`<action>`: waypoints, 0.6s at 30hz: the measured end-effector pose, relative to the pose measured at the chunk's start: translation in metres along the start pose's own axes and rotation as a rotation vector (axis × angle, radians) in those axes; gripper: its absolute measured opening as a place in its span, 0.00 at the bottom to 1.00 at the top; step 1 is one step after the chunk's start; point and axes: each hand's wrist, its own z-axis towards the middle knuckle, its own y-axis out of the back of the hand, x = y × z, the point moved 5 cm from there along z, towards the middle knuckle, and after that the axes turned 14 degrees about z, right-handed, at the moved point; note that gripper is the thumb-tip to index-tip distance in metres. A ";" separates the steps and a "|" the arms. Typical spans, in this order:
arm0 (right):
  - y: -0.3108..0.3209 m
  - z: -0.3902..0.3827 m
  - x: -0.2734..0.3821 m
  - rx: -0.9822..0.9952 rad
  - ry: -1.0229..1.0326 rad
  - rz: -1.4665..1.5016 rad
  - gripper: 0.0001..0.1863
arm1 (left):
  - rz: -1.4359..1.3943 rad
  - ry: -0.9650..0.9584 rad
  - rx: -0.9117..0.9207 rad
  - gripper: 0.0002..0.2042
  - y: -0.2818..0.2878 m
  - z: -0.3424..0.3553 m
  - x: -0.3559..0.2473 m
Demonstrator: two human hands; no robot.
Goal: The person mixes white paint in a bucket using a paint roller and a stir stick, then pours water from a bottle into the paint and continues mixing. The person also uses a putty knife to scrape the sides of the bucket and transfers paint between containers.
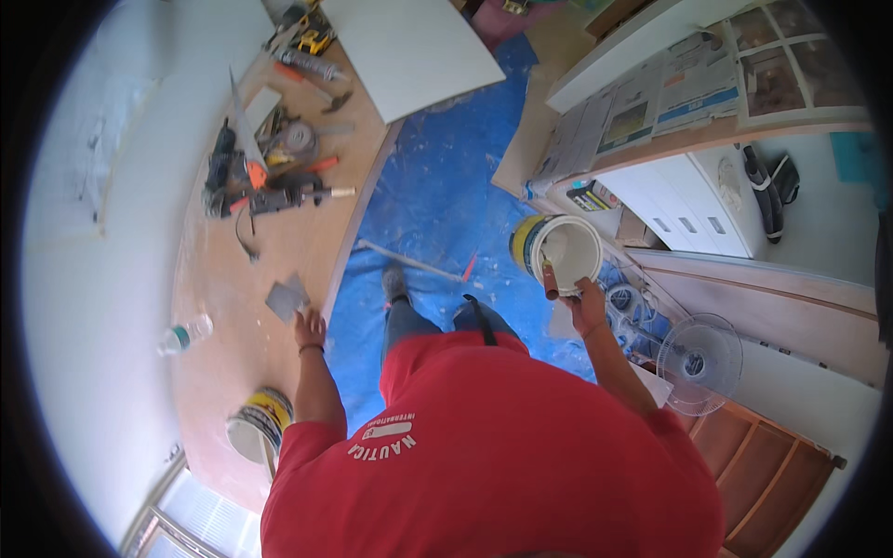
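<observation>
My left hand (310,330) is over the wooden board at the left. Its fingers are closed at the near edge of a thin grey square sheet (286,297), whose material I cannot make out. At the right, my right hand (587,308) grips the near rim of a white-lined paint bucket (569,244) with a yellow and dark outside. The bucket is tilted, so its pale inside shows. A tool with a reddish-brown handle (550,280) leans over the rim beside my fingers; its far end lies inside the bucket.
Hand tools, a power drill (279,197) and a hammer (333,99) crowd the far part of the board (270,325). A bottle (189,334) and second bucket (260,423) stand left. Blue sheeting (423,186) covers the floor. A fan (696,365) stands right.
</observation>
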 end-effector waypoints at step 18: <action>-0.215 0.338 0.248 0.018 0.173 0.503 0.24 | 1.295 -0.320 0.421 0.18 -0.607 -0.057 -0.140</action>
